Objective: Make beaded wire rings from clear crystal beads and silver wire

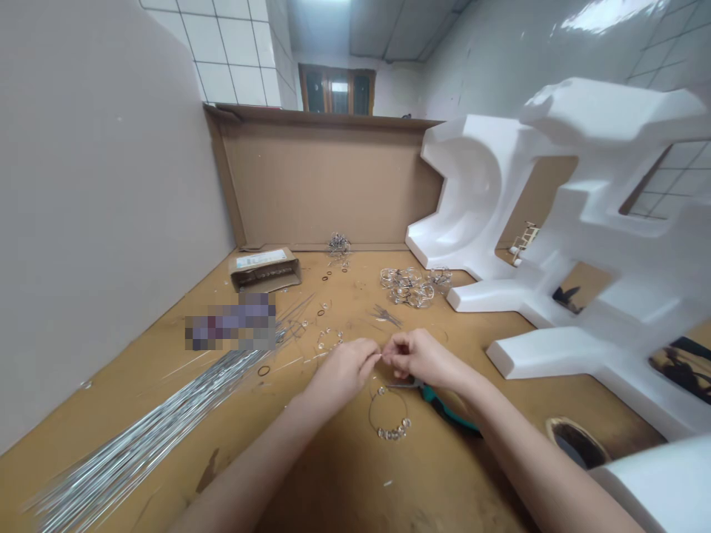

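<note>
Near the middle of the view my left hand [349, 366] and my right hand [419, 359] meet fingertip to fingertip, both closed in a pinch. Just below them hangs or lies a thin wire ring strung with clear beads [393, 431]; most beads sit along its lower side. The fingers appear to hold its wire ends, though the ends themselves are hidden. Under my right hand and wrist rests a pair of pliers with teal and black handles [447, 411], partly covered. Beyond the hands lies a small pile of short metal pieces [387, 316].
A bundle of long silvery wires [183, 407] stretches across the left. Finished-looking beaded wire rings [411, 287] are heaped behind. A small open cardboard box [265, 270] sits at back left. White foam packing [472, 185] stands along the right, a cardboard panel [327, 185] at the back.
</note>
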Available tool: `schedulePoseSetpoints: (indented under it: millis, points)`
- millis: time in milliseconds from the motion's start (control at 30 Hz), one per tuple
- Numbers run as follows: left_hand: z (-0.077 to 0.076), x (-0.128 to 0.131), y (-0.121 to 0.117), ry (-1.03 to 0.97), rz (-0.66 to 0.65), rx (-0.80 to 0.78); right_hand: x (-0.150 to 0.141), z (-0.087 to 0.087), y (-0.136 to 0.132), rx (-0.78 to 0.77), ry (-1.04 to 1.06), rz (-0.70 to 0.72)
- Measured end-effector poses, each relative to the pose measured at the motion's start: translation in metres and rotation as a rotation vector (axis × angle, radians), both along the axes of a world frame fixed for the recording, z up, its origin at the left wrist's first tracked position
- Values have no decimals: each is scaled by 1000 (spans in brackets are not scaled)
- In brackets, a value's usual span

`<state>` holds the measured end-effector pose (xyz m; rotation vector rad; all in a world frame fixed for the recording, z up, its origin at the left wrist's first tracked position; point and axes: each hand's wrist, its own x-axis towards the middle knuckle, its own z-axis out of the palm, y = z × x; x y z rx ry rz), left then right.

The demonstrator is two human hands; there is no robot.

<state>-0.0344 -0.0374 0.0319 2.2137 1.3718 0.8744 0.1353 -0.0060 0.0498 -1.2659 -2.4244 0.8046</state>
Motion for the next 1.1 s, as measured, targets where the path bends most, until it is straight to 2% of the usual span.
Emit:
schedulePoseSetpoints:
  millis: [133,167,233,433,667,800,967,1100]
  points:
    - [-3,-5,-10,-571,-16,-416,3,-5,-3,-533,455,32]
    - [-3,-5,-11,-657,-16,-475,2,-5,-3,-629,546,34]
    - [-4,-7,-11,-753,-17,-534,1,-6,-4,-704,620,26]
    - [-10,-13,-5,-777,-74,-685,-1,-10,-3,-655,578,-52]
    - [-10,-12,-5,-776,-63,-610,-5,-5,-6,-597,607,-123]
    - [-10,-11,-6,-772,-59,-621,-2,-8,-3,-621,577,-87]
    - [-13,-7,-5,-747,44,-608,-1,-17,1,-482,397,-114]
    - [-14,-3,-5,-727,100,-586,-5,-18,-2,-456,440,-91]
